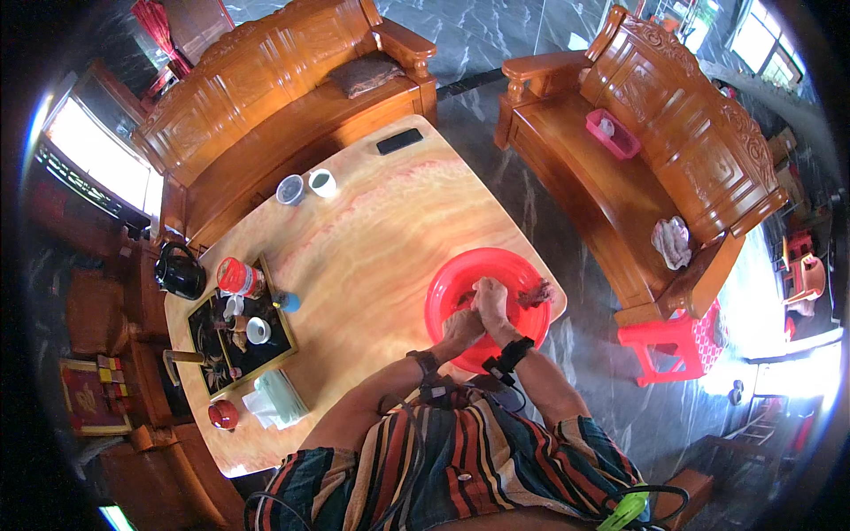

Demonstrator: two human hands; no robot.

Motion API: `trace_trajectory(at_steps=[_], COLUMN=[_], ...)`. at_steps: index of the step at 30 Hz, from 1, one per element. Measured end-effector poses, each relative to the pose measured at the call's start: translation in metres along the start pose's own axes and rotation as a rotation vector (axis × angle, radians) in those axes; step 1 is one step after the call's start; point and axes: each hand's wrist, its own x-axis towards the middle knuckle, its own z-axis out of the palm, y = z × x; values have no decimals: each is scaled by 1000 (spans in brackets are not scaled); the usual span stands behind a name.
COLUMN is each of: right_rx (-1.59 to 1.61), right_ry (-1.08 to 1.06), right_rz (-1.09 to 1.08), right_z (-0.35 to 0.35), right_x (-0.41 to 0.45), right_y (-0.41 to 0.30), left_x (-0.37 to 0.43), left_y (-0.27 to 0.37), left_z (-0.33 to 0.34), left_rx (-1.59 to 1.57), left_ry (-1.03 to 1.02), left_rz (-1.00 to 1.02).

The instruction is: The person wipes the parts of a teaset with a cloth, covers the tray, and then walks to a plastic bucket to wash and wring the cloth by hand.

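Observation:
A red plastic basin (439,272) stands near the right edge of a marble-patterned table (372,252). Both of my hands are over its inside, pressed close together. My left hand (463,328) is the lower one, its fingers curled. Against it rests my right hand (491,300), bent into a fist. Small dark reddish-brown matter (466,299) shows beside the fingers; whether either hand grips it is hidden. A dark reddish-brown clump (535,294) lies at the basin's right side, apart from my hands.
On the table's left, a black tray (255,352) holds cups and a red-lidded jar (238,277). Near it are a black kettle (180,272) and a tissue pack (280,398). A smartphone (399,141) and two cups lie farther back. Wooden benches (597,159) flank the table.

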Motion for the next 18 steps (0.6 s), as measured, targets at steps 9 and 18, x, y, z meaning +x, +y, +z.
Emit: trace_trajectory(at_steps=[9, 18], right_rx=[-131, -436], right_ry=[21, -286], right_rz=[-11, -300], right_z=[1, -88], right_x=[-16, 1], right_y=[-13, 47], left_x=[5, 25], left_y=[-15, -48], left_z=[16, 9], left_rx=[2, -35], left_ry=[-48, -100], left_rz=[-32, 219])
